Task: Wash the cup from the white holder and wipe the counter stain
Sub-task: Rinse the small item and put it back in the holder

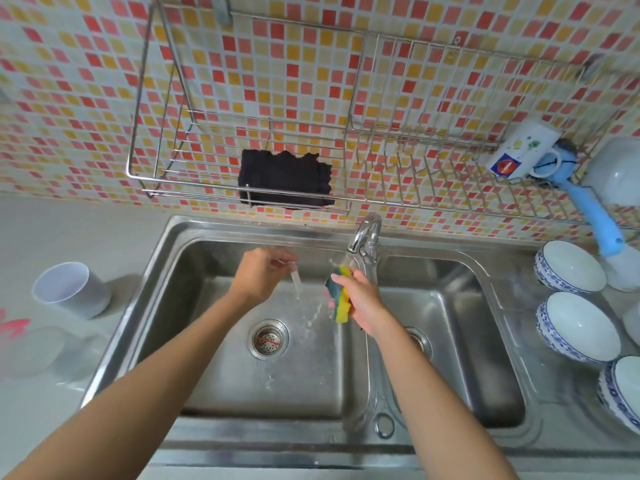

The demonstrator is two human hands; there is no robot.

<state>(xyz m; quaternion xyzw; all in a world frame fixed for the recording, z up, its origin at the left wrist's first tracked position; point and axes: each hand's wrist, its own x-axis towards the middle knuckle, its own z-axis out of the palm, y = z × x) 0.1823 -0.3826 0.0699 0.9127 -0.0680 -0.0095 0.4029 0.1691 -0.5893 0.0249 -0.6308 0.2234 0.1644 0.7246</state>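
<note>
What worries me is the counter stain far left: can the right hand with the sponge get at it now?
Probably, though awkwardly: the right hand grips the sponge over the sink divider, the red stain lies beyond the left basin, and the left arm stretches between them.

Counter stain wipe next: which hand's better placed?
Right, probably. The right hand already grips the sponge; the left hand pinches what looks like a small clear cup. The red stain lies far left though, so it must reach across.
</note>
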